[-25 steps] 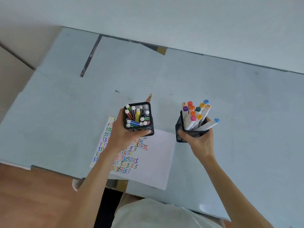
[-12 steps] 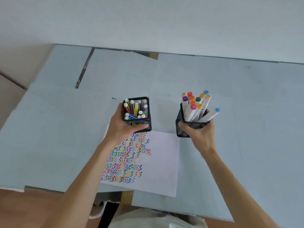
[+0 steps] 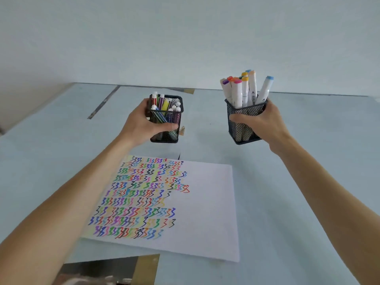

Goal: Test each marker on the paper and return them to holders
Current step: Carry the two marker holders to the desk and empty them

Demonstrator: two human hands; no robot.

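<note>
1. Near: paper (image 3: pixel 185 206) flat on table (image 3: pixel 308 182), left part dense with coloured squiggles, right part blank.
2. Beyond it: left hand (image 3: pixel 139 124) wrapped round left mesh holder (image 3: pixel 166 120) of thin markers (image 3: pixel 164 105); right hand (image 3: pixel 261 122) gripping right mesh holder (image 3: pixel 242 122) of fat white markers (image 3: pixel 244 89), slightly tilted.
3. Step, judged: testing apparently finished, holders being placed beyond the paper.
4. Next: set both down upright, release.

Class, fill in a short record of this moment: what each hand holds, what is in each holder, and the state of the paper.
left hand: grips left mesh holder
left holder contents: thin striped markers
right hand: grips right mesh holder
right holder contents: thick white markers, coloured caps
paper: flat on table, left part covered in coloured squiggles
</note>
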